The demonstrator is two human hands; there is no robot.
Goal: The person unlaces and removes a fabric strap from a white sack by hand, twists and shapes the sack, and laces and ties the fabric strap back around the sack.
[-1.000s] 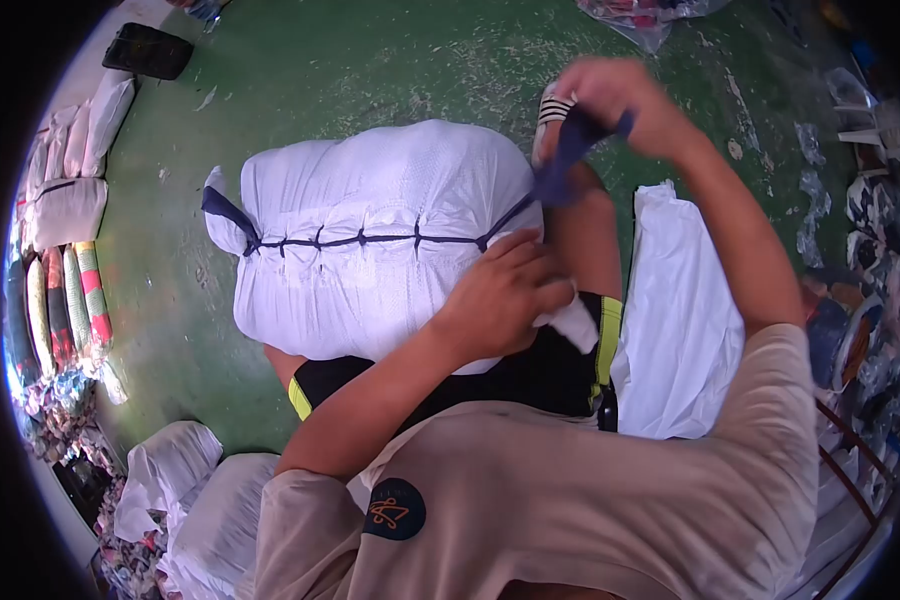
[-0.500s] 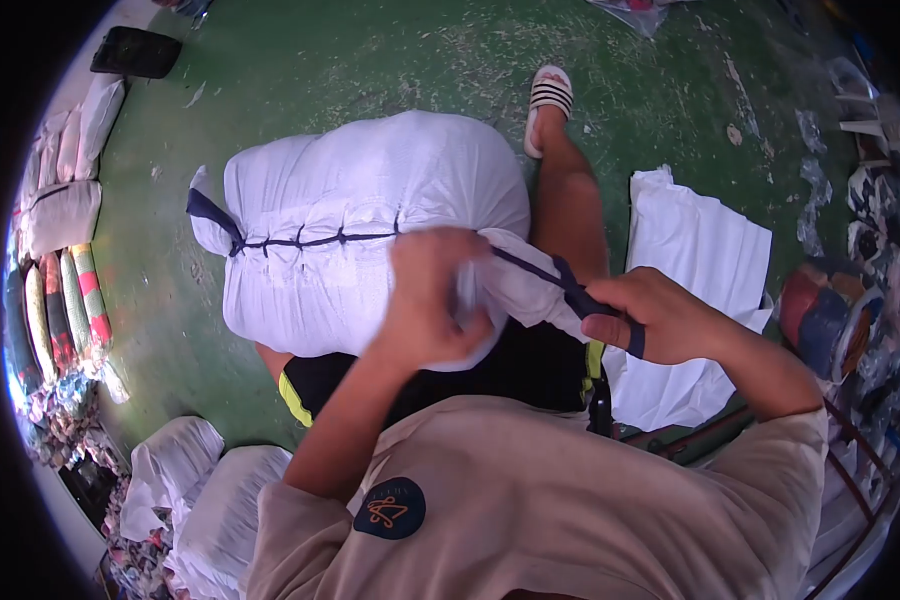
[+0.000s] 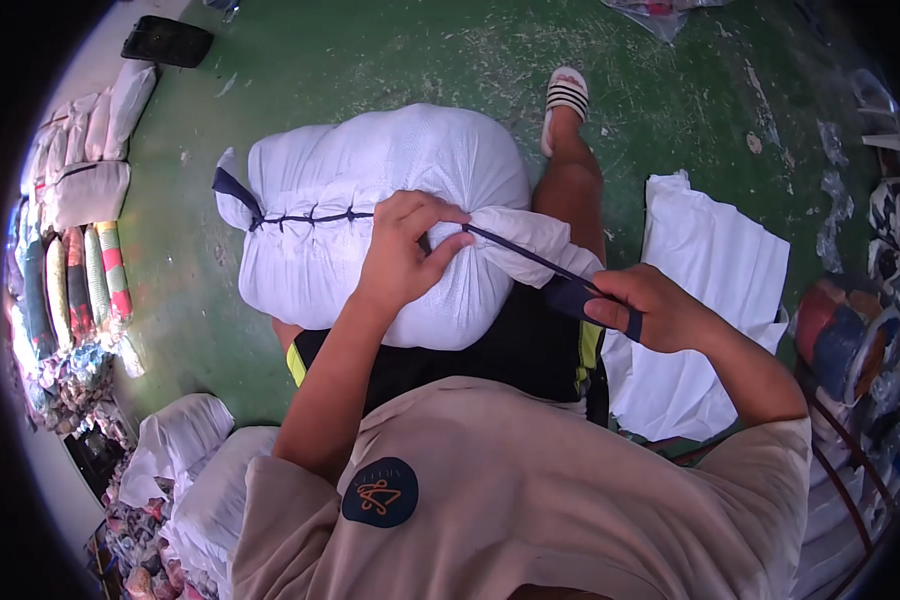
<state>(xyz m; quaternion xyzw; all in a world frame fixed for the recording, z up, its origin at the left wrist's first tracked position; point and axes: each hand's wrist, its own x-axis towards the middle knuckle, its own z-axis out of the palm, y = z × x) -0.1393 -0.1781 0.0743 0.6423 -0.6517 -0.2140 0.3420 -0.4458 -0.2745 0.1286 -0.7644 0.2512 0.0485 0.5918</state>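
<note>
A stuffed white woven sack (image 3: 320,265) lies across my lap, its seam laced with a dark blue cloth strip (image 3: 515,246). My left hand (image 3: 410,245) pinches the sack near its right end, where the strip leaves the lacing. From there the strip runs taut along a loose, gathered white corner. My right hand (image 3: 650,308) is closed round the far part of the strip, with a wider dark flap hanging beside the fist. Another dark tail sticks out at the sack's left corner.
A flat white sack (image 3: 710,300) lies on the green floor (image 3: 370,60) to the right. White bundles (image 3: 205,470) sit at lower left, rolled fabrics (image 3: 75,285) along the left wall. A patchwork bundle (image 3: 840,335) stands at far right, and a black object (image 3: 167,41) at upper left.
My left hand, blurred above the right end of the sack before, now rests on it and pinches. The strip has straightened between my hands. The whole view has shifted slightly.
</note>
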